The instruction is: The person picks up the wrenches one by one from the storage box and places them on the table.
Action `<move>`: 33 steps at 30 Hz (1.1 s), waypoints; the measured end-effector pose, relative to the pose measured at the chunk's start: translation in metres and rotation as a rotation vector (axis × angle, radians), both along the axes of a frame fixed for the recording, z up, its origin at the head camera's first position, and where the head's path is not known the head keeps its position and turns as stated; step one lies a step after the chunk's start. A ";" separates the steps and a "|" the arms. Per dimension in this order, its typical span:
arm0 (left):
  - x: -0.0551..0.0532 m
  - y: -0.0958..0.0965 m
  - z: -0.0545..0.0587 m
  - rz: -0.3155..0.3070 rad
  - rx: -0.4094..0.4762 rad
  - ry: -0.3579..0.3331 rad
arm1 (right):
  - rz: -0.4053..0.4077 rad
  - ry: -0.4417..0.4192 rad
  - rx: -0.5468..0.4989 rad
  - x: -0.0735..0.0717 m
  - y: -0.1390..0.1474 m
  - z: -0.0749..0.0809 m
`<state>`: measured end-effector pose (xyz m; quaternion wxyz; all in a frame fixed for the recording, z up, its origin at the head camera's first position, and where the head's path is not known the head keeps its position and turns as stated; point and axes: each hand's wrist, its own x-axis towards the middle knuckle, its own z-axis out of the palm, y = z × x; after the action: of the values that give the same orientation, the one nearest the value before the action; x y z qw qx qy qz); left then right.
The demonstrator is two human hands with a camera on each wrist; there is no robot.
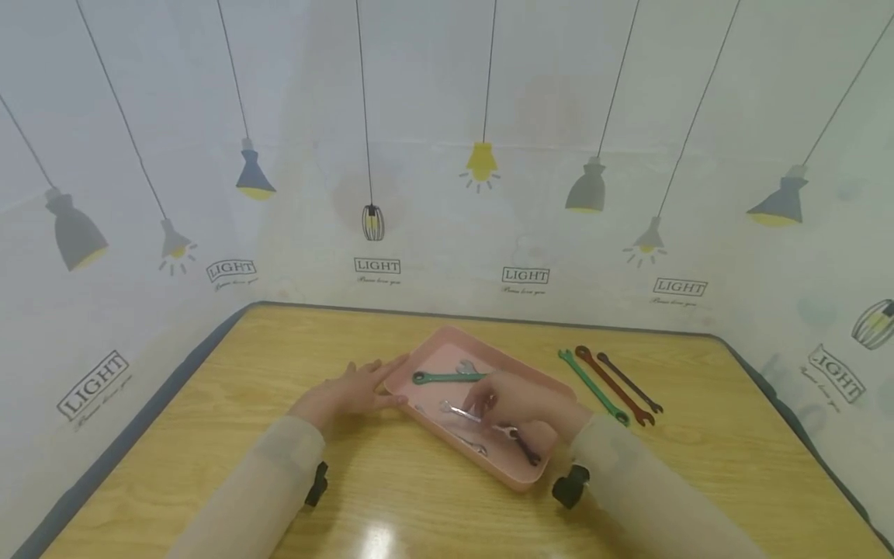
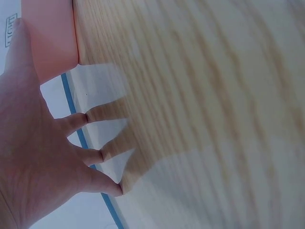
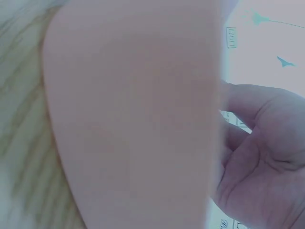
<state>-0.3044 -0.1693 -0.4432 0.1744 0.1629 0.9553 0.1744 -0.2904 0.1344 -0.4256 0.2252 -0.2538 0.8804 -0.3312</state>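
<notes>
My left hand (image 1: 349,392) lies at the left end of a pink tray (image 1: 475,464), fingers spread. In the left wrist view, several fingertips of the left hand (image 2: 43,138) rest on the table and one digit lies along the tray wall. My right hand (image 1: 520,404) reaches inside the tray and pinches a silver combination wrench (image 1: 455,410) with curled fingers. Around it in the tray lie a green wrench (image 1: 447,378), a silver wrench end (image 1: 464,367), a small silver wrench (image 1: 475,446) and a dark wrench (image 1: 527,450). The tray wall hides the right fingertips in the right wrist view.
Right of the tray, a green wrench (image 1: 594,386), a red wrench (image 1: 615,386) and a dark purple wrench (image 1: 631,383) lie side by side on the wooden table (image 1: 314,334). A lamp-printed curtain (image 1: 433,233) stands behind the table and along its sides.
</notes>
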 end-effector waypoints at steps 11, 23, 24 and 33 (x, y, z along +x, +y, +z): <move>0.002 -0.002 -0.002 0.000 0.006 -0.013 | -0.010 0.088 -0.031 -0.003 0.034 0.012; 0.003 -0.002 -0.002 0.004 0.026 -0.011 | -0.210 0.088 -0.035 -0.001 0.090 0.039; 0.003 -0.002 -0.003 0.003 0.025 -0.010 | -0.209 0.093 -0.042 -0.002 0.095 0.040; 0.004 -0.002 0.001 0.000 0.010 -0.010 | -0.272 0.184 0.005 -0.001 0.136 0.047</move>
<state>-0.3001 -0.1708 -0.4426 0.1785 0.1629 0.9535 0.1802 -0.2919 0.2701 -0.3789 0.0973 -0.1611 0.9244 -0.3317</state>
